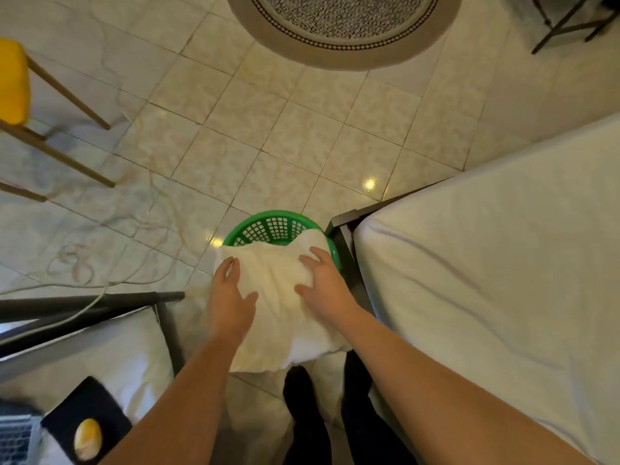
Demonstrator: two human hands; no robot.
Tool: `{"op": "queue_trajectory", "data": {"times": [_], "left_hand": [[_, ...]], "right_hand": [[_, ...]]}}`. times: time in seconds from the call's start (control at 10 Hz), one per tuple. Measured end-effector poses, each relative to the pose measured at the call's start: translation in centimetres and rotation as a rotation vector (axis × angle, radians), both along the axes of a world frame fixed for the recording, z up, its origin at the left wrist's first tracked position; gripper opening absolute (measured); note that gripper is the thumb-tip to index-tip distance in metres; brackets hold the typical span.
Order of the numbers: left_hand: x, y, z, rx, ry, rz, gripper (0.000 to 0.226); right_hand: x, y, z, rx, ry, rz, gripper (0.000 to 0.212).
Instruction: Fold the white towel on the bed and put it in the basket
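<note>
The folded white towel (pixel 278 317) hangs over the near rim of a round green basket (pixel 271 226) standing on the tiled floor. My left hand (pixel 229 297) lies on the towel's left edge, fingers curled over it. My right hand (pixel 323 280) presses flat on the towel's right part, fingers spread. The far wall of the basket shows above the towel; its inside is mostly covered.
A bed with a white sheet (pixel 503 280) runs along the right, its dark frame corner (pixel 342 226) touching the basket. Another bed (pixel 100 350) is at lower left. A chair with a yellow seat (pixel 13 82), loose cables (pixel 100 250) and a round rug (pixel 342 28) lie beyond.
</note>
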State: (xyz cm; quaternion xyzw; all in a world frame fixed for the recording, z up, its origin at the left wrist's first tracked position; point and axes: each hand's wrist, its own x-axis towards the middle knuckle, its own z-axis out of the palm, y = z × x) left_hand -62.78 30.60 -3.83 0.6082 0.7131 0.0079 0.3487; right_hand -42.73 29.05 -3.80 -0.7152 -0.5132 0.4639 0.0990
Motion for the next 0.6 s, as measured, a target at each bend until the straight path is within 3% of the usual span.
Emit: {"op": "queue_trajectory", "data": {"times": [0.5, 0.6], "left_hand": [[-0.3, 4.0, -13.8, -0.082, 0.077, -0.004, 0.081], [-0.8, 4.0, -15.6, -0.145, 0.138, -0.013, 0.083]], "right_hand": [[0.3, 5.1, -12.6, -0.122, -0.014, 0.098, 0.069], [0.0, 5.4, -14.0, -0.196, -0.122, 0.193, 0.073]]}}
